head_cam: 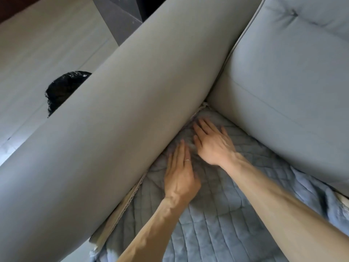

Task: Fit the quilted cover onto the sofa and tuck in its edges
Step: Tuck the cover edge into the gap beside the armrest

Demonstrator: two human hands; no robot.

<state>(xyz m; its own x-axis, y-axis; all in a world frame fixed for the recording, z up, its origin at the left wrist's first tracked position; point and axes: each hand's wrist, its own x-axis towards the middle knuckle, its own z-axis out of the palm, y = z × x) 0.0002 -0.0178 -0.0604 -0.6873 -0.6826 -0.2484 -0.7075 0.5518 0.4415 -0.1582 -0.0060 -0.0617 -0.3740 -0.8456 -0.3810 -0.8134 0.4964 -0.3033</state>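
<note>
Where left sofa arm meets far back cushion, quilted cover lies spread. Pressing it flat: left hand, right hand, fingers straight. Looks soft, floppy: push edge down beside arm.

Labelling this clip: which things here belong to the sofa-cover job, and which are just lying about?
Job: blue-grey quilted cover, grey padded sofa armrest, grey back cushion, left hand, right hand.
Lying about: crinkled black plastic bag, dark grey boxy object.
</note>
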